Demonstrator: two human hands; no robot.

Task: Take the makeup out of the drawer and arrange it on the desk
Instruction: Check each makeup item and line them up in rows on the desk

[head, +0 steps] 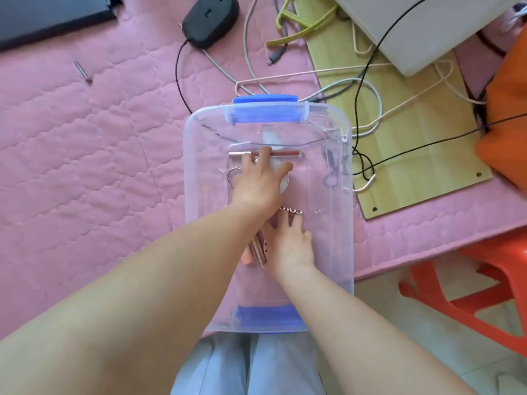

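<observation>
A clear plastic bin (339, 223) with blue handles lies on the pink quilted surface, and both my hands are inside it. My left hand (256, 183) lies spread over a round white compact (285, 181), its fingertips reaching a slim rose-gold and red lip pencil (288, 153). A small metal ring (231, 175) sits just left of that hand. Nearer to me, my right hand (289, 245) rests palm down, fingertips touching a lettered item (293, 210). A rose-gold tube (258, 249) and a peach-coloured stick (246, 259) lie against its thumb side.
Tangled cables (365, 89) and a wooden board (413, 143) lie right of the bin. A black mouse (211, 18), a dark laptop edge (42, 21) and a thin stick (82, 71) sit at the back. An orange stool (484, 280) stands at the right.
</observation>
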